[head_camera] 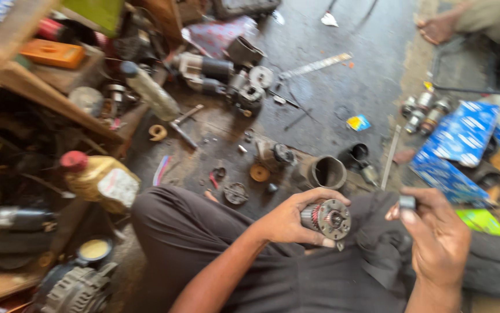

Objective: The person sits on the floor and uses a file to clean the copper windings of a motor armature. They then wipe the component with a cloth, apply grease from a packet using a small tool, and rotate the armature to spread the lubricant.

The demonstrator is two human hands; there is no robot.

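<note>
Nearest the camera, low in the frame, the person's dark trousers (273,272) fill the lap where both hands work. The left hand (287,223) is curled closed around a motor armature (326,218), just right of centre and low; its round metal end plate faces the camera, with reddish copper windings behind. It looks dense, rigid and greasy, so likely heavy for its size and slippery; the ribbed steel core under the palm seems the safest hold, not the windings. The right hand (435,240), lower right, pinches a small dark ring-like part (407,202) between thumb and fingertips, other fingers loosely bent. Above on the oily floor stand a steel cylindrical housing (326,172) and a brass-coloured disc (259,173); blue cartons (461,139) lie right.
</note>
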